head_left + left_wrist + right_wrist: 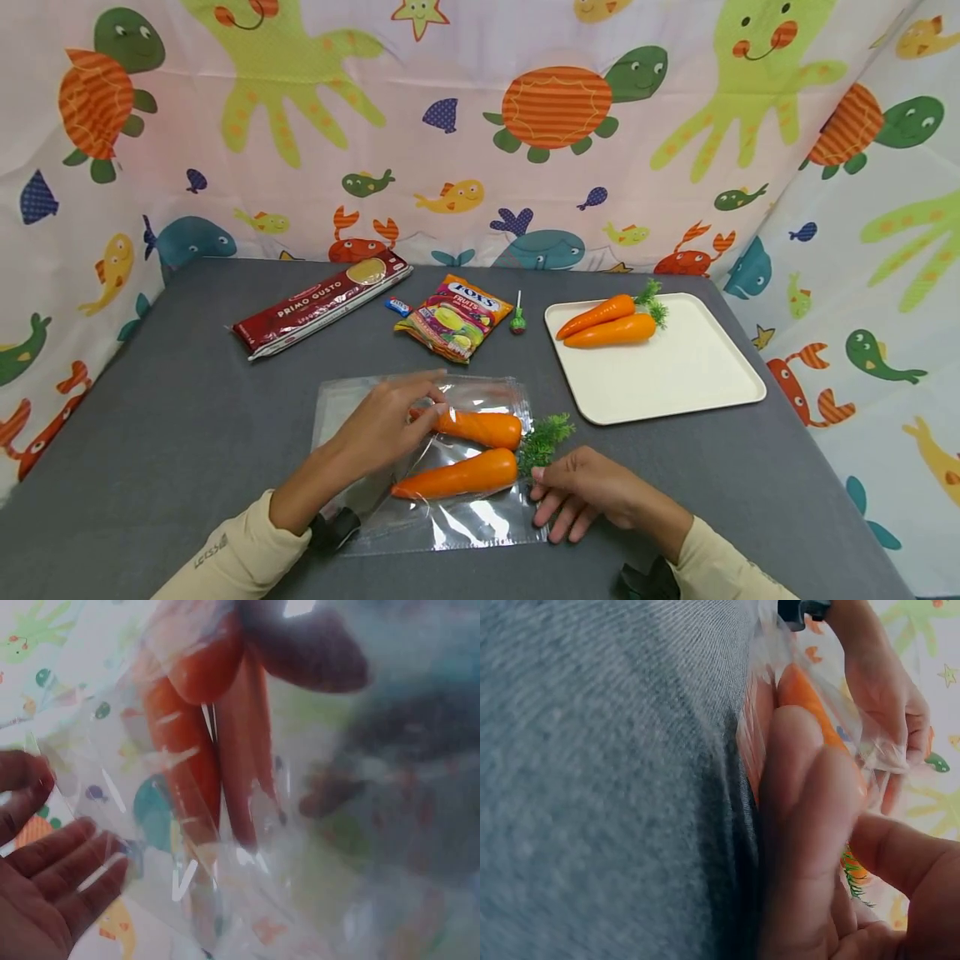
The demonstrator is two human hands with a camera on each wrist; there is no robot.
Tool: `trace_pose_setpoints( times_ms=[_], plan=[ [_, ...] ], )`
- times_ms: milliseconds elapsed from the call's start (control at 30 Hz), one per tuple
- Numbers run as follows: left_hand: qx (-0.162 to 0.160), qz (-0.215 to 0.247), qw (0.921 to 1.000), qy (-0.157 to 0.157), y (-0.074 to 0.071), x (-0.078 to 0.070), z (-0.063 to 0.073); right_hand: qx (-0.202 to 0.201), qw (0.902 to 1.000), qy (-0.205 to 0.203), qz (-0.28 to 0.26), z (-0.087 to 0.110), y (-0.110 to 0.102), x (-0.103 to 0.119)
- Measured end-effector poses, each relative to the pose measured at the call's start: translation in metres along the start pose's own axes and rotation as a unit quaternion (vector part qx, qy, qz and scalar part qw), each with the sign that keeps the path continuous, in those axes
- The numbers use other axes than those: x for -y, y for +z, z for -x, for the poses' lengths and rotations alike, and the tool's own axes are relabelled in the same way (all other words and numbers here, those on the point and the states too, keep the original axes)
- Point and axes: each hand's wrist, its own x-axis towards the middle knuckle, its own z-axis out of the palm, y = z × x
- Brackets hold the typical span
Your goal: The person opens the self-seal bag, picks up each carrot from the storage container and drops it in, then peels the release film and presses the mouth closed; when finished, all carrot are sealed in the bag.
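Observation:
A clear plastic bag (457,529) lies on the grey table with two orange carrots inside, an upper carrot (483,428) and a lower carrot (461,475). Their green leafy tops (546,442) stick out at the bag's right side. My left hand (393,421) reaches over the bag's upper part and pinches its film near the upper carrot's tip; in the right wrist view, film bunches at that hand's (889,705) fingertips. At the right edge, beside the leaves, my right hand (592,496) pinches the bag's rim between thumb and index finger, the other fingers loosely spread.
A cream tray (667,383) at the right bears two more carrots (611,330). Along the back lie a red Primo Gusto packet (322,304), a small blue wrapped sweet (398,307), a Fox's Fruits bag (456,318) and a lollipop (517,320). A printed curtain (442,225) hangs behind.

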Motion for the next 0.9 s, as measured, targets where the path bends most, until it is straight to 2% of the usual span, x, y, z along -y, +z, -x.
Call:
trace_pose_setpoints(
  times_ms=[200, 367, 500, 667, 800, 900],
  plan=[
    [0.027, 0.035, 0.9984, 0.034, -0.003, 0.007, -0.008, 0.008, 0.9996, -0.014, -0.024, -0.001, 0.000, 0.001],
    [0.080, 0.061, 0.9946, 0.024, -0.006, 0.012, -0.019, -0.005, 0.9993, -0.020, -0.031, 0.000, 0.001, 0.001],
    [0.109, 0.080, 0.9908, -0.001, -0.006, 0.014, -0.026, -0.008, 0.9992, -0.028, -0.028, 0.001, 0.003, 0.000],
    [0.114, 0.071, 0.9908, -0.016, -0.004, 0.016, -0.033, -0.007, 0.9992, -0.035, -0.020, 0.002, 0.003, -0.001],
    [0.123, 0.062, 0.9904, 0.011, -0.004, 0.017, -0.044, -0.012, 0.9990, -0.039, -0.020, 0.002, 0.002, -0.001],
    [0.146, 0.048, 0.9879, 0.020, -0.004, 0.015, -0.051, -0.016, 0.9986, -0.040, -0.030, 0.002, 0.002, 0.001]
  ],
)
